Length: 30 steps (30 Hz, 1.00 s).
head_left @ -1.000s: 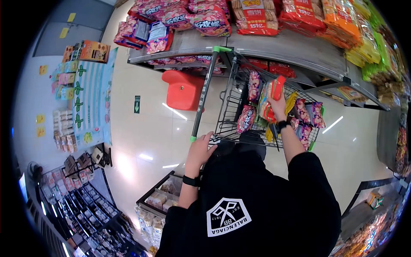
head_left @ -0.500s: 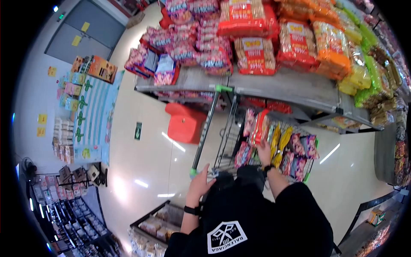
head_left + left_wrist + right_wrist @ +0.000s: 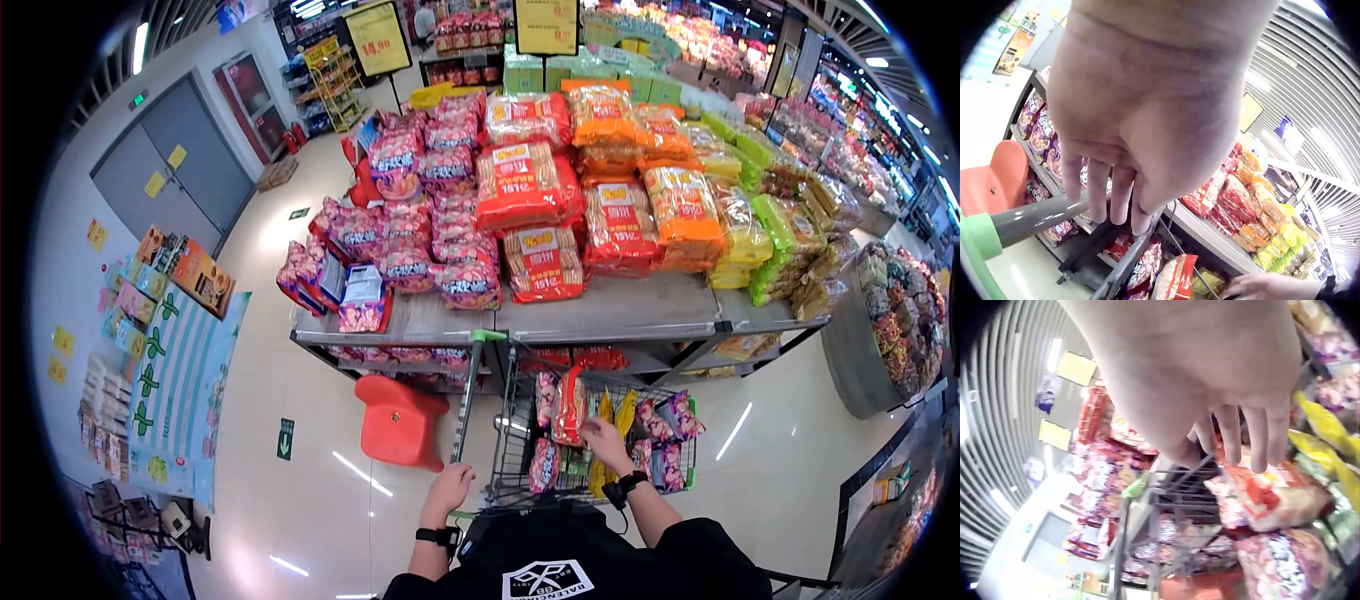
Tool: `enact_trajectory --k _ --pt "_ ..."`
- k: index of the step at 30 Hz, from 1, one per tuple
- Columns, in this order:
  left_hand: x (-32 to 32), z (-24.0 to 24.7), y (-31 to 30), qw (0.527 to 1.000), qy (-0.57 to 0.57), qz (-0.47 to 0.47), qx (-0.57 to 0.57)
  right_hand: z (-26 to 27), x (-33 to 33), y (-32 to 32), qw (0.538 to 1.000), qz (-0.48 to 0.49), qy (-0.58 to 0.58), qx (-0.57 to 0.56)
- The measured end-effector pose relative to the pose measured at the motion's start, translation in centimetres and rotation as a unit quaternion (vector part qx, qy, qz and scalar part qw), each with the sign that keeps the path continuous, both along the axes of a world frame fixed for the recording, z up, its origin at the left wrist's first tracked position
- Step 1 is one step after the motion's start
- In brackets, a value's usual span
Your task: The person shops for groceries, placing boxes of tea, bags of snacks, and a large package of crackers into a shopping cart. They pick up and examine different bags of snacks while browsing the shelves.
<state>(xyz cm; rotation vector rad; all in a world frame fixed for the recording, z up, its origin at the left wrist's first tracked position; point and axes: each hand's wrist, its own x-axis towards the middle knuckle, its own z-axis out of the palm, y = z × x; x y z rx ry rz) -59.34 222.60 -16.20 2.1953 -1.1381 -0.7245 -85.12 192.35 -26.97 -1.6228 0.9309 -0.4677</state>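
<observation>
My right hand [image 3: 607, 447] reaches into a wire shopping cart [image 3: 508, 425], close beside a red-and-clear snack bag [image 3: 569, 405]. In the right wrist view its fingers hang loosely above that bag [image 3: 1282, 494], holding nothing. Pink snack bags [image 3: 545, 465] and yellow packs [image 3: 626, 410] lie around it in the cart. My left hand [image 3: 450, 490] is at the near end of the cart's handle [image 3: 468, 395]. In the left wrist view, its fingers hang loosely over the grey handle [image 3: 1047, 215], not wrapped round it.
Beyond the cart stands a grey display table [image 3: 620, 310] piled with pink, red, orange, yellow and green snack bags. A red plastic stool [image 3: 395, 425] is left of the cart. At the right stands a round bin [image 3: 860, 375] of wrapped goods.
My right hand has lowered the red snack bag into the cart and let go of it. The head view has tilted up, showing more of the display and shop.
</observation>
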Motion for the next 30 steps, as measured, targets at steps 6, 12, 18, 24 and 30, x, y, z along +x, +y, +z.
enact_trajectory --k 6,12,18,24,30 --pt "0.7 0.1 4.6 0.994 -0.005 0.110 -0.003 20.0 15.0 -6.8 0.941 -0.077 -0.302 0.133" --pt "-0.8 -1.4 11.7 0.983 -0.023 0.184 0.014 24.8 30.9 -19.0 0.773 -0.013 -0.413 0.480" --pt "-3.7 -4.8 20.4 0.955 -0.027 0.293 0.035 21.4 42.8 -26.8 0.786 -0.073 -0.353 0.502" --pt "-6.9 -0.8 22.1 0.943 -0.012 0.330 0.050 21.2 46.8 -27.5 0.753 -0.203 -0.371 0.503" --pt "-1.5 -2.7 20.2 0.957 -0.042 0.285 -0.024 23.1 42.0 -23.3 0.711 -0.140 -0.517 0.455"
